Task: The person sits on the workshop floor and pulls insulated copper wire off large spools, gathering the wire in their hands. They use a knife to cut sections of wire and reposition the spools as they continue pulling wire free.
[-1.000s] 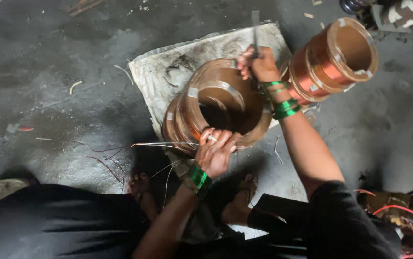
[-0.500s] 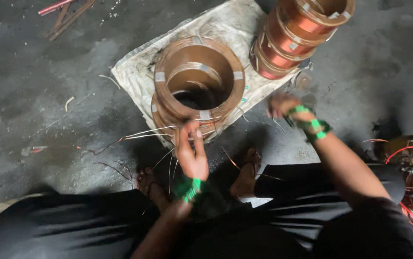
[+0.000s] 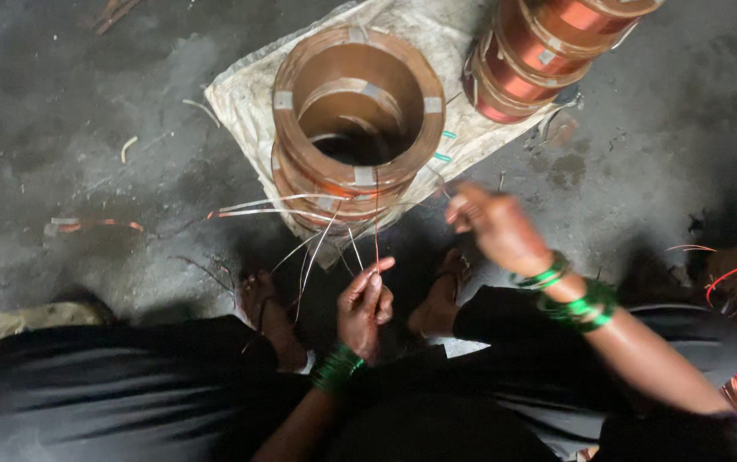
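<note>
We held a thin wire (image 3: 376,235) pinched between the fingertips of our left hand (image 3: 365,306); it ran straight up from that hand to the front of the big coil (image 3: 356,120), which sat just beyond both hands on a pale cloth (image 3: 240,98). More loose wire ends (image 3: 274,205) fanned out from the coil's lower edge, to the left of the left hand and close above our feet (image 3: 266,312). Our right hand (image 3: 497,227) hovered to the right of the coil, well apart from the left, fingers curled; motion blur hid whether it gripped a wire, so we could not tell.

Beyond the right hand a second coil (image 3: 548,47) leaned tilted on the cloth's far corner. Green bangles (image 3: 586,304) ringed the right wrist, and more ringed the left.

We judged a few risks. A hard pull on the pinched wire could kink or snap it, since it looked fine and taut. The loose ends could tangle together or snag the feet. The stiff tips could prick a finger.

Small pale rectangular tape tabs (image 3: 283,100) sat spaced around the big coil's rim, with similar tabs on the second coil. Two short green strips (image 3: 445,145) lay on the cloth between the coil and the right hand.
</note>
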